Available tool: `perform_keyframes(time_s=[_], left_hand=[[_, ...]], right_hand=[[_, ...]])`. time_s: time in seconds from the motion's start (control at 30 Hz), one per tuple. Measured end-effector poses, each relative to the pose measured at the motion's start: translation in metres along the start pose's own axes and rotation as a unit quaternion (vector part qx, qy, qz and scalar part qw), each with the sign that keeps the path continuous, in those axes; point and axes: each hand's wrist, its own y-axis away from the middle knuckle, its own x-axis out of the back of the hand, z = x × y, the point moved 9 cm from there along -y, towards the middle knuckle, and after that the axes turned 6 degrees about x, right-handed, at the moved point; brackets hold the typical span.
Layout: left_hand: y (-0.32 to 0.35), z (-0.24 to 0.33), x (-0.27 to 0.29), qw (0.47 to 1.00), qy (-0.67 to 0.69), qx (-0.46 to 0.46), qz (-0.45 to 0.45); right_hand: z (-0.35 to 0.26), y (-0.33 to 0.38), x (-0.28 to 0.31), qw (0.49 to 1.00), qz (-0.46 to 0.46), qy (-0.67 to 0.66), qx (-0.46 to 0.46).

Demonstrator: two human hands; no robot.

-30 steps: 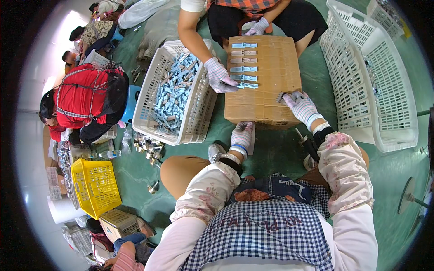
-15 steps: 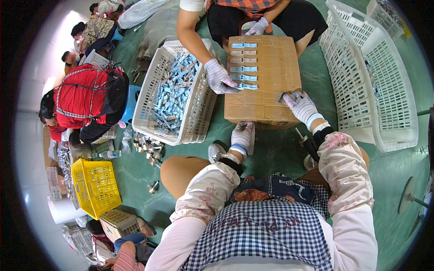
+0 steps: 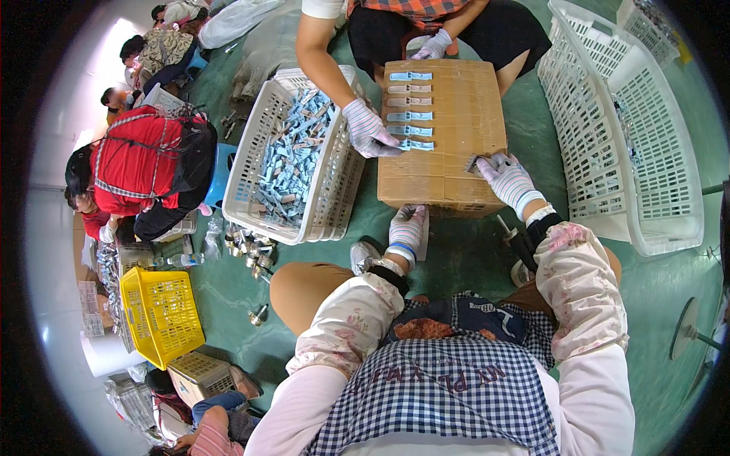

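Observation:
In front of me stands a brown cardboard box [image 3: 449, 163]. A column of several plastic clips [image 3: 410, 116], pale blue and pale pink, lies along its left side. My right hand [image 3: 511, 181], in a striped glove, rests at the box's right near corner, its fingers closed on a small grey flat piece [image 3: 473, 163]. Against the box's near side is my left hand [image 3: 408, 228], also gloved, with curled fingers; a pale strip shows beside it, and what it grips is hidden. Across from me, a co-worker's gloved hand [image 3: 368, 131] touches the lowest blue clip.
A white basket [image 3: 334, 205] full of blue and pinkish clips stands left of the box. At the right is a large white basket [image 3: 601, 152]. Metal parts [image 3: 255, 251] lie on the green floor, near a yellow basket [image 3: 171, 304]. Other people sit working at the left.
My hands and the co-worker's hands stay where they were. At the left, the person in red has shifted head and arm slightly.

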Motion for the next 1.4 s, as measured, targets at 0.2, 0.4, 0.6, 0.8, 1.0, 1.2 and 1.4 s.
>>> perform_keyframes(time_s=[0.2, 0.4, 0.6, 0.8, 1.0, 1.2, 1.4], left_hand=[[0.011, 0.006, -0.003, 0.999, 0.011, 0.03, 0.003], [-0.011, -0.01, 0.003, 1.0, -0.001, -0.018, 0.006], [-0.011, -0.007, 0.002, 0.999, -0.035, -0.027, 0.012], [0.004, 0.003, -0.001, 1.0, -0.028, 0.01, 0.006], [0.003, 0.0, 0.003, 1.0, -0.026, -0.001, 0.011], [0.001, -0.005, 0.006, 1.0, -0.004, -0.002, 0.01], [0.013, 0.002, 0.004, 1.0, 0.004, 0.021, 0.01]], right_hand=[[-0.01, 0.006, 0.007, 1.0, -0.022, 0.006, 0.009], [-0.016, 0.006, 0.005, 0.999, -0.035, 0.026, 0.029], [-0.008, 0.005, 0.006, 1.0, -0.009, 0.014, 0.001], [0.008, -0.005, -0.007, 1.0, -0.017, -0.003, 0.009], [0.0, -0.003, -0.011, 0.998, -0.015, 0.03, 0.057], [-0.001, -0.002, -0.014, 0.999, -0.024, 0.028, 0.038], [0.005, -0.005, -0.024, 0.996, -0.019, 0.05, 0.074]])
